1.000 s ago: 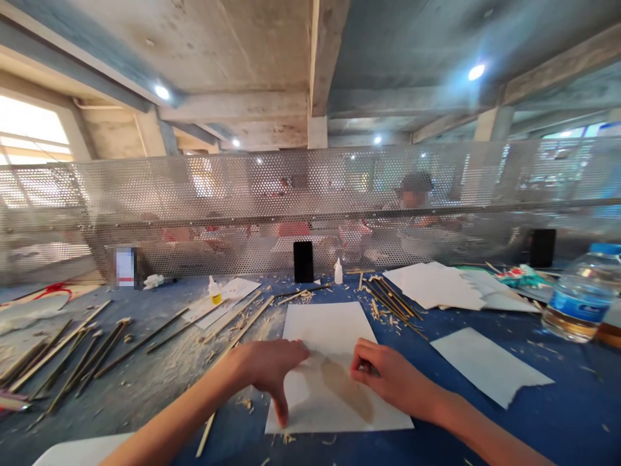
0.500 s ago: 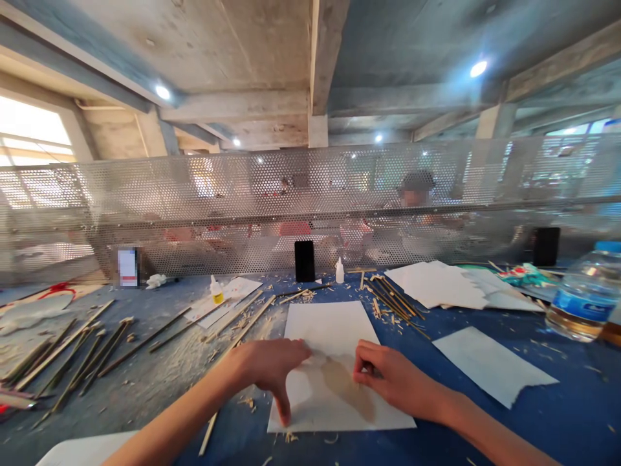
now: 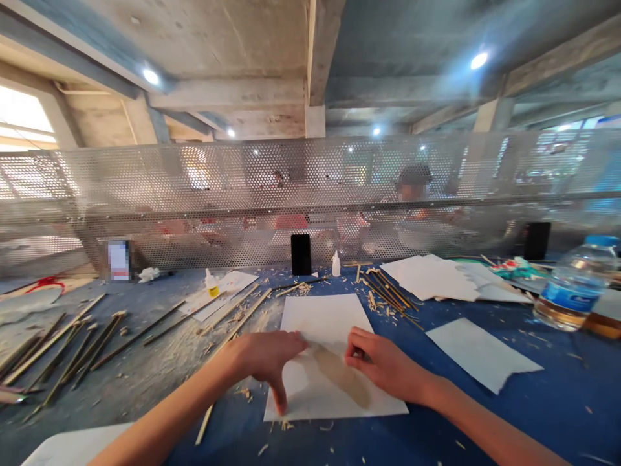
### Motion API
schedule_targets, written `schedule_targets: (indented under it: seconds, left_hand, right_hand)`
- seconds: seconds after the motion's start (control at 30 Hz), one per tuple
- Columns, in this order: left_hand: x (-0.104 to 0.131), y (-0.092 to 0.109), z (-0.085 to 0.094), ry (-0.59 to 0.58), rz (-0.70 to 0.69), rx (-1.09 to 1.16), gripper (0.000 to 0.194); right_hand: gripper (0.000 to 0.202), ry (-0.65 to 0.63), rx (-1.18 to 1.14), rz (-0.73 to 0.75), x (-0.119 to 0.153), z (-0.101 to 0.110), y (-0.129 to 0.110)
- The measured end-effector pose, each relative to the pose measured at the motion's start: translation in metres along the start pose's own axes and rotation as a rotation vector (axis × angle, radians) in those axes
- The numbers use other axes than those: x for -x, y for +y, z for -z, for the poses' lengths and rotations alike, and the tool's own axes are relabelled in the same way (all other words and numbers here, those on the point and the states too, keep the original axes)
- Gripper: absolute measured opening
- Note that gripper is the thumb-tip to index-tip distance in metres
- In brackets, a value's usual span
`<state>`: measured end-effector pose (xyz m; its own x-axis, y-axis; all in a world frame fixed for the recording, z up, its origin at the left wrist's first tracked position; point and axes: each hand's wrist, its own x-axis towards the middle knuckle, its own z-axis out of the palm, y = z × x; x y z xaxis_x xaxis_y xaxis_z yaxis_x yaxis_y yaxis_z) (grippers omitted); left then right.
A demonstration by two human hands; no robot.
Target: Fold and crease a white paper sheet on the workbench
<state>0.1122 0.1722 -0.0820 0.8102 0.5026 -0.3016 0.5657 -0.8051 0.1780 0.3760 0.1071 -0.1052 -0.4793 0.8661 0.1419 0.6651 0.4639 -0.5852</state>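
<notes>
**White sheet partly covered from both sides**

A pale item at the near left corner is cut off by the frame and partly hidden by the left forearm. On the blue table, the sheet lies straight ahead; the left hand, spread open, thumb toward the near edge, covers its left side. The right hand curls closed at the right; whether it pinches anything cannot be told. Far off, a perforated screen blurs a person.
</notes>
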Motion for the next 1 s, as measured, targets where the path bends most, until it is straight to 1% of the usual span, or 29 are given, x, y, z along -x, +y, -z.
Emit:
schedule_targets:
  seconds: [0.1,0.13,0.2,0.27,0.3,0.43,0.47,0.6,0.77,0.9,0.93,1.0]
  left_hand:
    - [-0.001,0.001,0.001,0.005,-0.002,-0.014,0.09]
    - [-0.001,0.001,0.001,-0.003,0.002,-0.02,0.09]
    - [-0.002,0.0,0.0,-0.016,0.006,-0.021,0.092]
    - [-0.003,-0.003,-0.002,-0.005,-0.003,-0.007,0.093]
    - [-0.003,-0.004,-0.004,0.006,-0.01,0.001,0.094]
    - [-0.003,-0.009,-0.008,0.02,-0.02,0.022,0.096]
    - [-0.003,-0.009,-0.008,0.014,-0.017,0.022,0.096]
    - [-0.002,-0.005,-0.004,-0.007,0.005,-0.003,0.097]
    - [0.0,0.002,0.002,-0.042,0.034,-0.045,0.094]
    - [0.002,0.004,0.003,-0.045,0.036,-0.062,0.092]
    - [0.002,0.004,0.003,-0.043,0.04,-0.061,0.092]
    - [0.002,0.005,0.003,-0.046,0.043,-0.058,0.093]
  right_hand:
    - [0.01,-0.061,-0.036,-0.017,0.001,0.001,0.001]
    - [0.01,-0.05,-0.033,-0.013,0.001,0.0,0.001]
    - [0.011,0.013,-0.006,0.007,0.0,-0.002,0.002]
    - [0.012,0.056,0.016,0.019,-0.002,-0.003,0.003]
    - [0.012,0.049,0.016,0.017,-0.003,-0.003,0.003]
    - [0.011,-0.059,-0.04,-0.008,-0.003,0.0,0.002]
    - [0.012,-0.052,-0.045,-0.013,-0.002,0.0,0.002]
    - [0.013,0.057,-0.009,-0.002,-0.003,-0.002,0.002]
    - [0.01,-0.02,-0.028,-0.006,-0.002,-0.002,0.002]
    - [0.014,0.095,0.009,-0.002,-0.003,-0.006,0.003]
    - [0.014,0.097,0.014,0.002,-0.003,-0.007,0.003]
    - [0.012,0.049,-0.003,0.003,-0.003,-0.006,0.003]
